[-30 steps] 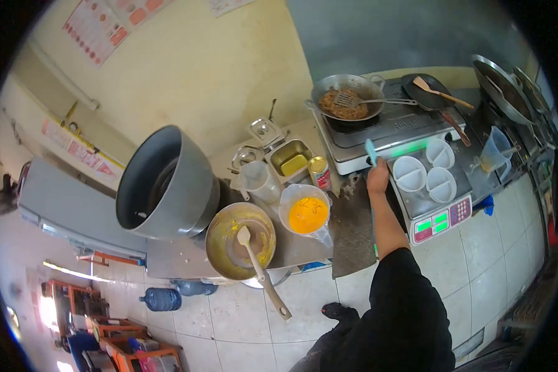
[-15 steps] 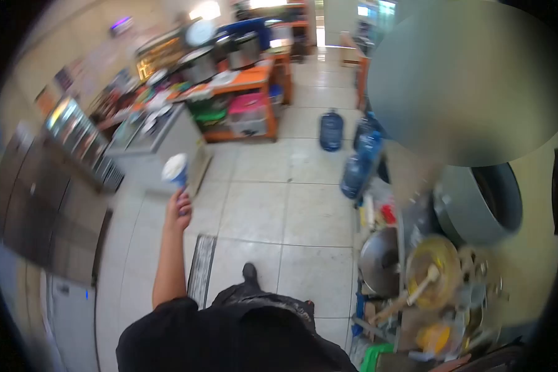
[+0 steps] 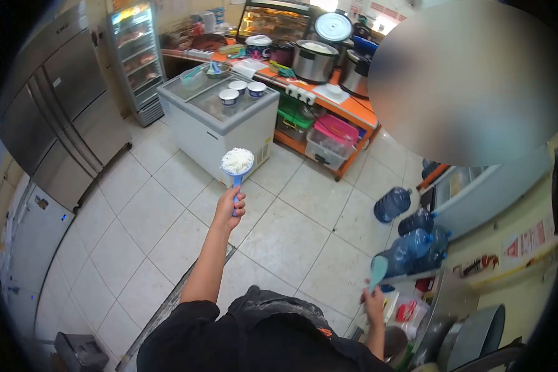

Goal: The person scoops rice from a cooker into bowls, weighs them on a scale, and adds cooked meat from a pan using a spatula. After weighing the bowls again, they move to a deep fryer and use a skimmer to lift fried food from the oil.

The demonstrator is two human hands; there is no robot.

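My left hand (image 3: 232, 206) grips the handle of a blue scoop (image 3: 237, 180) held out over the floor. A mound of white rice (image 3: 237, 161) fills its head. Low on the right, my right hand (image 3: 372, 302) is closed round the handle of a pale green paddle (image 3: 379, 270), its flat end pointing up. Beyond the scoop stands a white chest freezer (image 3: 211, 139) with a few white-and-blue cups (image 3: 229, 97) on its glass top.
An orange counter (image 3: 353, 109) at the back holds a large rice cooker (image 3: 314, 61). Blue water bottles (image 3: 392, 205) stand on the right, near a large grey pot (image 3: 474, 340). A steel refrigerator (image 3: 62, 105) is on the left. A grey bin (image 3: 80, 352) sits at lower left.
The view has turned left, bringing the freezer and cups nearer the middle. My right hand with the green paddle has come into view. My left hand still holds the filled scoop.
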